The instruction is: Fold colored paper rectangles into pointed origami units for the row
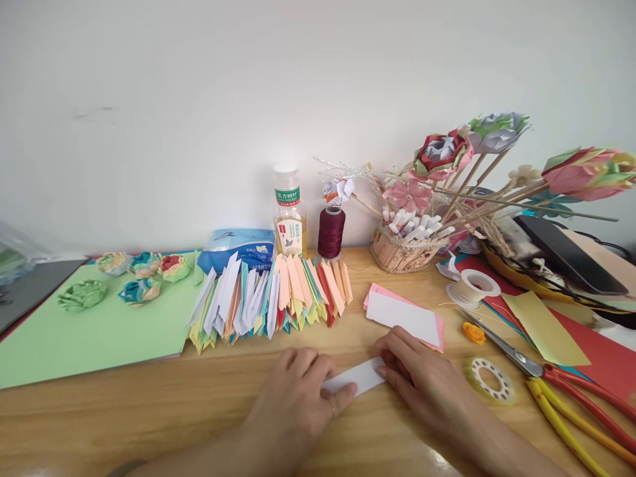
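Note:
A narrow white strip of folded paper (362, 377) lies on the wooden table between my two hands. My left hand (303, 391) is closed on its left end, with the thumb along the near edge. The right end is pinched by the fingers of my right hand (415, 371). Just beyond my right hand is a small stack of white and pink paper slips (400, 315). Past my left hand stands a long row of folded paper pieces (258, 298) in white, yellow, orange, blue and red.
On the right lie scissors (527, 361), yellow-handled pliers (561, 424), a tape roll (491, 380) and a white spool (472, 287). Behind are a basket of pens (410, 252), maroon thread (331, 232), a bottle (288, 205) and blue tissues (236, 248). Paper flowers (82, 295) sit on green sheets (124, 338).

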`<state>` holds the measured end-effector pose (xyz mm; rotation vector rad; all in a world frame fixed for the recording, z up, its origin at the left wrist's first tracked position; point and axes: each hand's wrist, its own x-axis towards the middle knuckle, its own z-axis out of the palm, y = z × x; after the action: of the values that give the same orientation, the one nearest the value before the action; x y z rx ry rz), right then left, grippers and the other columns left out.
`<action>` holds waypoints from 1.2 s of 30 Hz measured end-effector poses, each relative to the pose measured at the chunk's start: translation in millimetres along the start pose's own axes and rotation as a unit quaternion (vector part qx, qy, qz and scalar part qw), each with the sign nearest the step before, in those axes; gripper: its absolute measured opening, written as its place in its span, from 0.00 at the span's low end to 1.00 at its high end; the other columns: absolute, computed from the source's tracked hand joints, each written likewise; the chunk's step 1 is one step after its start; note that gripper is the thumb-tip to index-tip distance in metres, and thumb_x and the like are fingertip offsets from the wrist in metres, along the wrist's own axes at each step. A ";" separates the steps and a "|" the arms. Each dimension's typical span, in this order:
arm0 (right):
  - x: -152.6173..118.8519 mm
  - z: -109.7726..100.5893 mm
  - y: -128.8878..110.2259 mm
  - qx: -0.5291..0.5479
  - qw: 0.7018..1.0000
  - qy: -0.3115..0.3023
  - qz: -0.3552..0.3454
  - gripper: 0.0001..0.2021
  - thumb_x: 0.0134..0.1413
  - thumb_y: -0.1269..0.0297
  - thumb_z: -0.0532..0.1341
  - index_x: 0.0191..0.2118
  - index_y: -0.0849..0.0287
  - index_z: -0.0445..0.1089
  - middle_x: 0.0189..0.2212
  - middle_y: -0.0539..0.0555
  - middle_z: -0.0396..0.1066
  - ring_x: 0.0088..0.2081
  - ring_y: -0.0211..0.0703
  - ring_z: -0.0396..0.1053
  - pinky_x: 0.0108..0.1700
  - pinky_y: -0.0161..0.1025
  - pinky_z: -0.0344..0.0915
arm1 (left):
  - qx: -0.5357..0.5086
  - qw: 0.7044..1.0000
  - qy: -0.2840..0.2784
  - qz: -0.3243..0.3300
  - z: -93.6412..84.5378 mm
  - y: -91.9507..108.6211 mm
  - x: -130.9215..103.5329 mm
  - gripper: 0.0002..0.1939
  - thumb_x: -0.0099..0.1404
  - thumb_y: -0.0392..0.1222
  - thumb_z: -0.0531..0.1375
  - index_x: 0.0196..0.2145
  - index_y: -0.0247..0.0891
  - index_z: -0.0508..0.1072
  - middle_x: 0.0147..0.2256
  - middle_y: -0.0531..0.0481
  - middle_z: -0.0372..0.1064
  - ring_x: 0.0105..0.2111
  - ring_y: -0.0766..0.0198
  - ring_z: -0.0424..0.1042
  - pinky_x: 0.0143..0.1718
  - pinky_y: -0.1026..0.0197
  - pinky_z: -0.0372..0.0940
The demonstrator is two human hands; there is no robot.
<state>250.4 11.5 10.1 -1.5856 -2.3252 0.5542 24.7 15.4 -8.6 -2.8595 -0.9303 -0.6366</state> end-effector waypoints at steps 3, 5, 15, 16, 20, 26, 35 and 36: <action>-0.3 -2.3 2.7 -0.007 1.000 -0.003 -0.030 0.08 0.61 0.70 0.49 0.38 0.56 0.65 0.35 0.53 0.65 0.34 0.41 0.66 0.34 0.38 0.62 | 0.011 1.000 0.006 0.002 2.3 -1.4 0.2 0.11 0.68 0.39 0.56 0.47 0.50 0.68 0.34 0.52 0.65 0.33 0.62 0.58 0.32 0.61 0.50; -0.7 -3.9 0.9 -0.031 0.997 0.016 -0.074 0.10 0.61 0.70 0.49 0.39 0.56 0.67 0.36 0.54 0.65 0.34 0.41 0.65 0.35 0.38 0.62 | 0.008 1.000 0.003 0.007 1.1 -3.5 1.9 0.10 0.68 0.39 0.56 0.45 0.50 0.69 0.35 0.52 0.65 0.33 0.62 0.58 0.32 0.61 0.49; 0.4 1.0 -17.2 -0.110 0.955 0.014 -0.274 0.09 0.62 0.71 0.51 0.40 0.61 0.68 0.33 0.55 0.69 0.35 0.44 0.64 0.36 0.39 0.62 | -0.090 0.994 -0.068 0.009 -17.3 -6.9 12.4 0.10 0.57 0.42 0.61 0.39 0.44 0.73 0.34 0.50 0.66 0.36 0.59 0.63 0.36 0.57 0.56; 0.3 1.8 -16.2 -0.117 0.952 0.020 -0.282 0.10 0.63 0.71 0.50 0.39 0.62 0.68 0.32 0.55 0.68 0.34 0.43 0.63 0.35 0.39 0.61 | -0.084 0.995 -0.046 0.019 -15.9 -6.7 12.1 0.09 0.59 0.43 0.60 0.38 0.41 0.73 0.33 0.50 0.66 0.34 0.60 0.64 0.35 0.57 0.57; 1.4 5.2 -15.7 -0.138 0.945 0.044 -0.293 0.12 0.63 0.71 0.48 0.35 0.63 0.68 0.29 0.54 0.66 0.30 0.42 0.62 0.31 0.39 0.59 | -0.038 0.995 0.053 0.072 -4.9 -6.9 9.6 0.08 0.63 0.34 0.54 0.32 0.33 0.73 0.27 0.49 0.68 0.29 0.62 0.66 0.31 0.59 0.59; 6.7 9.2 -23.1 -0.021 0.983 0.029 -0.179 0.11 0.61 0.65 0.52 0.36 0.59 0.70 0.31 0.56 0.69 0.34 0.45 0.64 0.35 0.41 0.59 | -0.130 0.989 0.073 -0.010 0.3 -7.5 9.3 0.11 0.62 0.30 0.52 0.28 0.34 0.73 0.26 0.48 0.72 0.27 0.62 0.68 0.30 0.61 0.61; 4.7 -4.4 -35.2 0.250 0.967 -0.052 -0.006 0.15 0.61 0.59 0.51 0.30 0.60 0.68 0.25 0.50 0.71 0.27 0.37 0.68 0.28 0.32 0.61 | -0.588 0.735 0.030 -0.337 -16.3 -6.0 25.7 0.10 0.52 0.42 0.63 0.30 0.34 0.69 0.26 0.53 0.66 0.27 0.66 0.65 0.30 0.66 0.60; 5.2 -5.1 -36.8 0.308 0.948 -0.078 0.014 0.15 0.60 0.56 0.52 0.30 0.61 0.68 0.26 0.51 0.72 0.27 0.38 0.68 0.29 0.33 0.61 | -0.606 0.715 0.038 -0.347 -16.7 -5.3 27.3 0.11 0.51 0.42 0.63 0.29 0.34 0.68 0.25 0.53 0.65 0.27 0.66 0.64 0.30 0.66 0.60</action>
<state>220.2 5.2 31.6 -1.3023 -1.9390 1.3013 35.5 31.6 17.4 -3.1668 -2.2773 -2.0952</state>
